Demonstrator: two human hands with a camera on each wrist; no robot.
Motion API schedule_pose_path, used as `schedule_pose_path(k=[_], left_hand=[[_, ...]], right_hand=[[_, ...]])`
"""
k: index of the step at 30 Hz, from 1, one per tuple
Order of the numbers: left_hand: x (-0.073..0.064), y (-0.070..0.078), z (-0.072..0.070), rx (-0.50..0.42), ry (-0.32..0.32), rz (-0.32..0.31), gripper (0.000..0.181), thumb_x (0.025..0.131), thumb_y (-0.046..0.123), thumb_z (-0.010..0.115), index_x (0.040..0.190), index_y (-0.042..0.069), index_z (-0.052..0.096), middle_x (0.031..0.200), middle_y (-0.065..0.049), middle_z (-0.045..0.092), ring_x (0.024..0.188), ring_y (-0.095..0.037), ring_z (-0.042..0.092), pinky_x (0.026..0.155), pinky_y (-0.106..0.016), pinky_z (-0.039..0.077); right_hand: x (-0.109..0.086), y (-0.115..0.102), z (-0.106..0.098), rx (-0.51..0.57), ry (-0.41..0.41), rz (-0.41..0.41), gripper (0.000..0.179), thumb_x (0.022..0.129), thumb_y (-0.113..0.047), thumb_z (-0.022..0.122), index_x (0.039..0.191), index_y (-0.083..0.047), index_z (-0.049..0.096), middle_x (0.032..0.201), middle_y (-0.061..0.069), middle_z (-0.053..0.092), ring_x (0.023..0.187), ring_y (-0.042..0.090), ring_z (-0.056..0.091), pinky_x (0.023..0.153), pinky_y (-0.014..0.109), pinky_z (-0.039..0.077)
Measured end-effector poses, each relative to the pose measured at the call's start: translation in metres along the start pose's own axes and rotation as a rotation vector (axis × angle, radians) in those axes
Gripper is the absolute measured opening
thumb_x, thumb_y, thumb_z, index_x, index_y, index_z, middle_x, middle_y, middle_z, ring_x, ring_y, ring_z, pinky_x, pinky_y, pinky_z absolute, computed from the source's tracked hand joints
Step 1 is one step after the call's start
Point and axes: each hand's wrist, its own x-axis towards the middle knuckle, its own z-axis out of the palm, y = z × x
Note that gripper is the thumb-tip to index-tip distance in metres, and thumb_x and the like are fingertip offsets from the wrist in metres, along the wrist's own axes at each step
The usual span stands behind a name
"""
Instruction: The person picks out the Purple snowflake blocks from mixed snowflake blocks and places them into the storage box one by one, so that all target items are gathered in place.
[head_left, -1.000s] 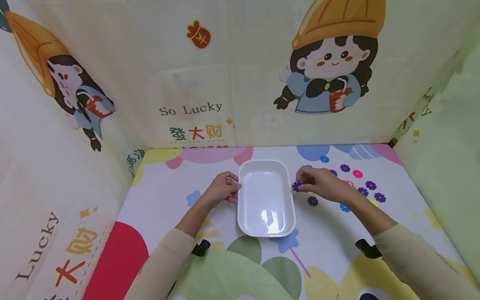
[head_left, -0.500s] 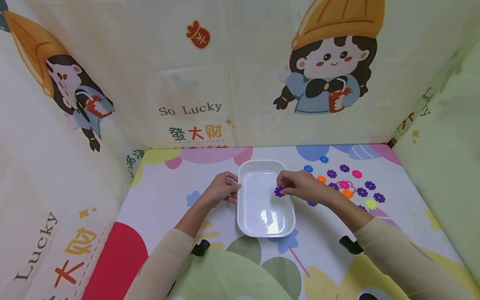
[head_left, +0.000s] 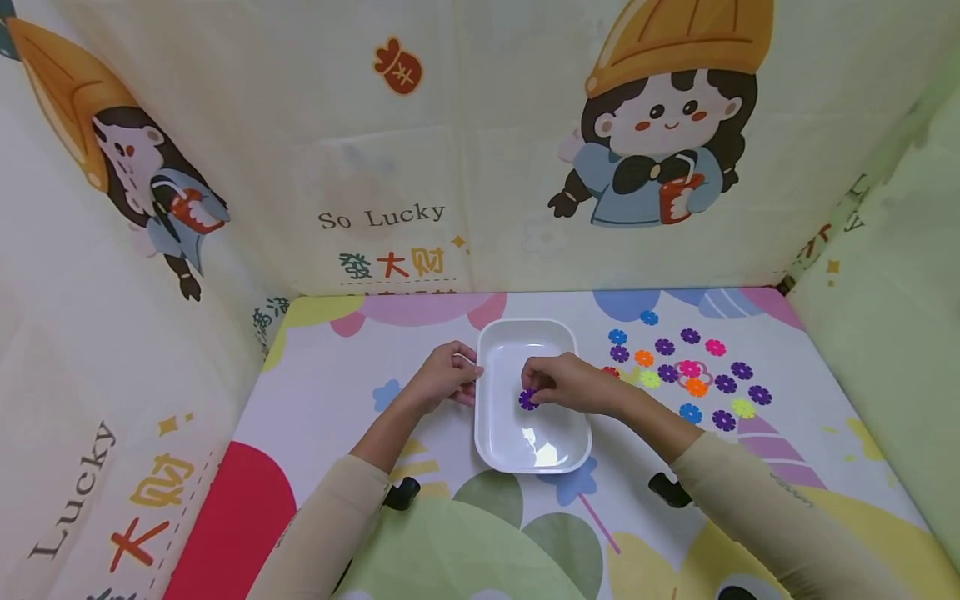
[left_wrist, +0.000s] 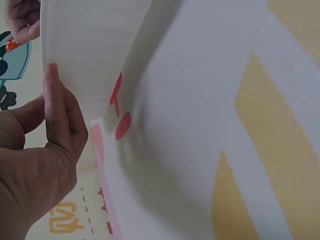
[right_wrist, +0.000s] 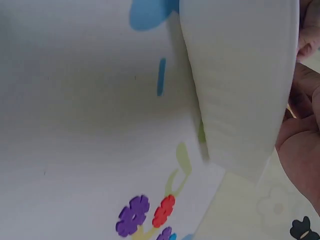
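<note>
A white rectangular tray (head_left: 501, 442) stands in the middle of the table. My left hand (head_left: 444, 379) holds its left rim, thumb at the top edge; in the left wrist view, fingers (left_wrist: 57, 112) lie against the tray's outer wall. Over the tray's inside, my right hand (head_left: 573, 383) pinches a purple flower-shaped plastic disc (head_left: 528, 399) between thumb and fingers. Whether the disc touches the tray bottom, I cannot tell. Right of the tray lie several similar discs, among them a purple one (right_wrist: 132, 216) and a red one (right_wrist: 164, 211) close by.
More discs spread over the right of the table: orange (head_left: 696, 387), pink (head_left: 715, 347), blue (head_left: 690, 413) and yellow-green (head_left: 743, 408). A patterned cloth covers the table. Cream printed curtains (head_left: 495, 167) enclose the back and both sides.
My right hand has carried the purple disc leftward from the right side of the tray, over its rim, to above its inside. The left hand and tray stay where they were.
</note>
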Motion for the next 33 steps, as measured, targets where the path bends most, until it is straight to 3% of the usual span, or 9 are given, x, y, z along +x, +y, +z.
schedule_pose_path(k=[19,33], left_hand=[[0.001,0.000,-0.001,-0.013,-0.022,0.017,0.027,0.098,0.005,0.069,0.120,0.002,0.053,0.084,-0.010,0.064,0.058,-0.018,0.069,0.057,-0.038,0.066],[0.000,0.002,0.000,-0.011,-0.017,0.007,0.027,0.099,0.006,0.068,0.121,0.001,0.054,0.084,-0.010,0.061,0.058,-0.017,0.065,0.056,-0.037,0.066]], right_hand=[[0.024,-0.008,0.027,-0.033,-0.162,-0.024,0.013,0.091,-0.010,0.079,0.097,-0.014,0.069,0.086,-0.007,0.071,0.079,0.007,0.064,0.079,0.019,0.061],[0.026,-0.007,0.042,-0.070,-0.210,-0.025,0.013,0.091,-0.008,0.079,0.096,-0.015,0.069,0.087,-0.007,0.069,0.081,0.009,0.061,0.079,0.019,0.058]])
